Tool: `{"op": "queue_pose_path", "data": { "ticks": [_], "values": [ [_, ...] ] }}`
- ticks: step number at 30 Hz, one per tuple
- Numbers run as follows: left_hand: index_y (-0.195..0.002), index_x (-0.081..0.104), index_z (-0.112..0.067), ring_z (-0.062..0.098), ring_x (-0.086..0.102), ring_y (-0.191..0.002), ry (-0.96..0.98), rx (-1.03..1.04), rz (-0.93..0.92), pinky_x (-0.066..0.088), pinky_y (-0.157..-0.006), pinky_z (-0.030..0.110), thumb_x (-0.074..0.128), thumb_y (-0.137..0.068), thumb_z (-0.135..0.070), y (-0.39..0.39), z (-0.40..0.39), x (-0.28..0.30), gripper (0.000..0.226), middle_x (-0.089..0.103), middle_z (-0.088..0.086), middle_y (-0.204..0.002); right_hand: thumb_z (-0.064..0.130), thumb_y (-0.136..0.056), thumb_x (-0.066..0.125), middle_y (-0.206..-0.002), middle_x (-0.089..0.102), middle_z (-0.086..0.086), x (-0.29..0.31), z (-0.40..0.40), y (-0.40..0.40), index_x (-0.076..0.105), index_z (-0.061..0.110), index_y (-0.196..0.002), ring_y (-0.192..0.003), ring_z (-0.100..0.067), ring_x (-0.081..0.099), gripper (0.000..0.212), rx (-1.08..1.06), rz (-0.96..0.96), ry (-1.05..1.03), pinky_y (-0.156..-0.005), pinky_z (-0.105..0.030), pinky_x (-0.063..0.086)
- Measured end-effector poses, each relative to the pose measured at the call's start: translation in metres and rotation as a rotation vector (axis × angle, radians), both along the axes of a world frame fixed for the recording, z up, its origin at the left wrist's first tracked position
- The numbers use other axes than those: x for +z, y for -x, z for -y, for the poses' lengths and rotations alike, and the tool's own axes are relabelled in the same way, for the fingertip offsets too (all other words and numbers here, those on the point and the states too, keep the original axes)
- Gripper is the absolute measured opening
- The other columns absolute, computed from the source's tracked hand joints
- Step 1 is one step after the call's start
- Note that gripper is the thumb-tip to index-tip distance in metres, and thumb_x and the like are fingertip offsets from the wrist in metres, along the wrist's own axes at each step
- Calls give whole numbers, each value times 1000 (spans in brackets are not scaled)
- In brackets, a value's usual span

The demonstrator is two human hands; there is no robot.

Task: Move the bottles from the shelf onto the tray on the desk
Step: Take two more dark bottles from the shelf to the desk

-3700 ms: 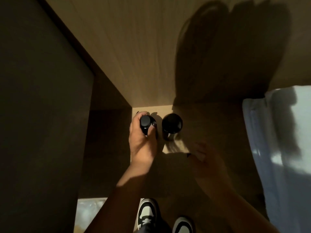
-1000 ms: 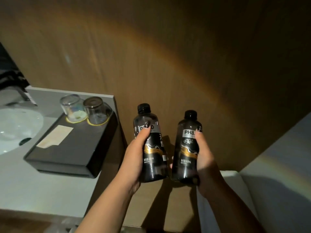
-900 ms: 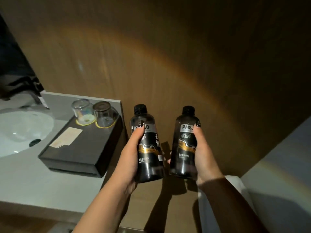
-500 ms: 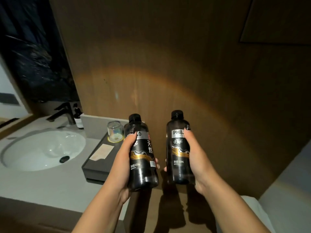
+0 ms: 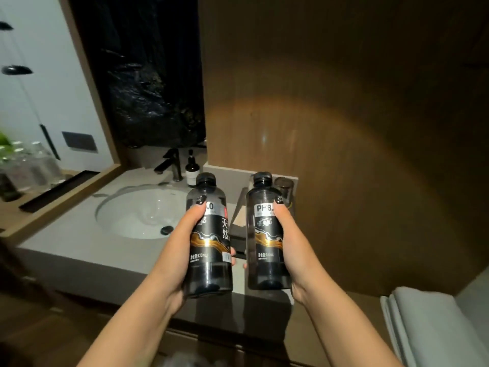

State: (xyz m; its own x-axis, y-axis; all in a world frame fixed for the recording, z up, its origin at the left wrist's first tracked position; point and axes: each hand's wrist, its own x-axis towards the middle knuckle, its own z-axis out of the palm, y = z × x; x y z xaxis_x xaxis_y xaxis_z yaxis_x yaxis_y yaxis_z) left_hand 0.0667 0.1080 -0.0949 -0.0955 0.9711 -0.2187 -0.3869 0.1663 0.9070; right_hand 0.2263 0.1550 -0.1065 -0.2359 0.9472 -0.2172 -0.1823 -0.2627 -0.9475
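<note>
- Bottles: 2 dark ones, upright and apart, carried in front of the counter toward the tray, which is mostly hidden behind them.
- Left hand wraps the left bottle; right hand wraps the right bottle, fingers closed around each.

The view swung left from the shelf toward the table with its sink. Both hands had lifted their bottles off the shelf: the left hand gripped one bottle, the right hand the other bottle, both upright before the tray.
</note>
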Motion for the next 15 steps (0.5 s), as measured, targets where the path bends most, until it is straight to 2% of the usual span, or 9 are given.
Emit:
{"op": "queue_pose_path", "data": {
  "ticks": [2, 5, 7, 10, 15],
  "values": [
    [-98, 62, -8, 33, 64, -66, 15, 28, -19, 54, -69, 41, 57, -81, -54, 36, 17, -3, 50, 65, 25, -78, 55, -90, 50, -83, 71, -14, -4, 14, 38, 75, 24, -71, -81, -34, 67, 44, -3, -35, 21, -91, -63, 49],
    [-102, 64, -8, 34, 66, -71, 48, 88, 1, 52, -81, 48, 58, -82, -54, 85, 39, -8, 51, 68, 20, -75, 52, -92, 48, -77, 70, -10, -9, 32, 91, 72, 31, -59, -85, -37, 66, 46, 22, -43, 37, -88, -65, 49],
    [-102, 63, -8, 32, 66, -68, 62, 125, 27, 53, -78, 46, 57, -84, -54, 114, 49, -12, 50, 67, 18, -73, 53, -91, 49, -76, 70, -11, -13, 37, 124, 73, 31, -62, -85, -37, 66, 44, 45, -32, 43, -86, -66, 49],
    [-101, 61, -7, 30, 63, -63, 71, 170, 76, 54, -69, 40, 56, -86, -51, 149, 58, -19, 47, 65, 17, -70, 55, -90, 50, -83, 69, -17, -19, 43, 167, 70, 17, -84, -84, -38, 66, 43, 72, -17, 61, -88, -66, 49],
    [-102, 61, -9, 30, 62, -61, 78, 235, 115, 53, -67, 38, 54, -88, -50, 192, 60, -37, 44, 64, 18, -70, 55, -89, 50, -79, 68, -14, -32, 37, 214, 67, 17, -80, -77, -32, 64, 42, 141, 21, 73, -89, -55, 51]
  ]
}}
